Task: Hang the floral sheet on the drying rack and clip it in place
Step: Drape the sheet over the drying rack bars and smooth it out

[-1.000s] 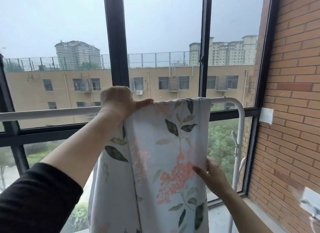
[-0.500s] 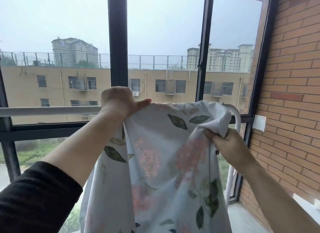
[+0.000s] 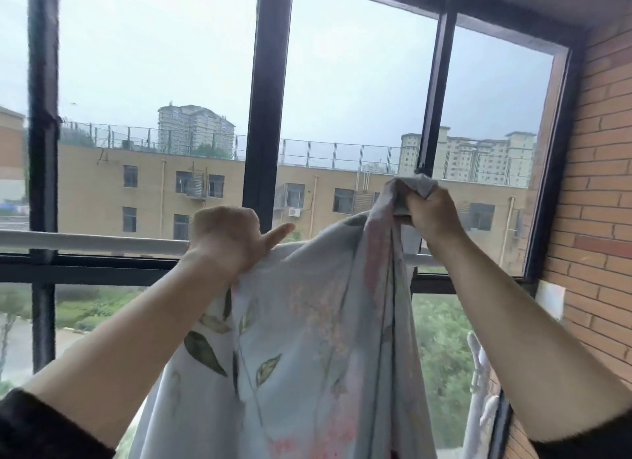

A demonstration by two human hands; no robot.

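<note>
Now | left hand point(image 3: 229, 239) fingers clamp floral sheet point(image 3: 307, 339) at rack point(image 3: 85, 241) | right hand point(image 3: 432, 216) fingers clench it above

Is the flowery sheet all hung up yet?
Not yet. Done: the left hand holds one edge of the floral sheet at the white rail. In hand: the right hand grips a bunched end held above the rail. Left: drape that over, spread it out, clip it; no clip shows on it.

The rack's white rail point(image 3: 85, 241) runs level across the window point(image 3: 342, 82); the sheet point(image 3: 307, 356) covers its right part, hanging down in front.
</note>
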